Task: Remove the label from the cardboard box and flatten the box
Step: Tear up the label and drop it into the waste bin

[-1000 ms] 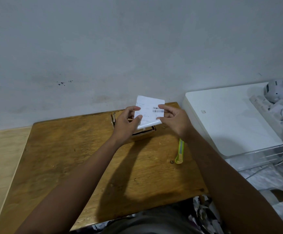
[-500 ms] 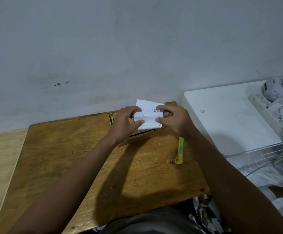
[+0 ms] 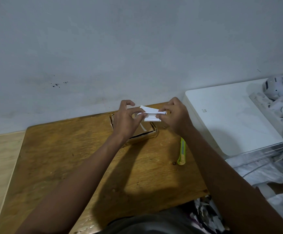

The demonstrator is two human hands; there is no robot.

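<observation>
Head cam shows both hands up over the back of the wooden counter [image 3: 70,166], folding the white label [image 3: 151,114] between them. Left hand [image 3: 126,120] pinches its left end with thumb and fingertips, the other fingers curled loose above. Right hand [image 3: 175,115] has its fingers wrapped around the right end, squeezing it into a creased strip. So the label looks to be off the box, which I'd call step 1 of 2 done, apart from tossing the paper somewhere.

The box [image 3: 147,134] sits on the counter right under the hands, close to the wall, partly hidden by the left wrist. I can see a dark gap along its front edge and a side standing up, so I'd say it isn't flat yet. That's the part left.

A yellow-green cutter [image 3: 182,153] lies on the counter just right of the box, nobody touching it.
</observation>
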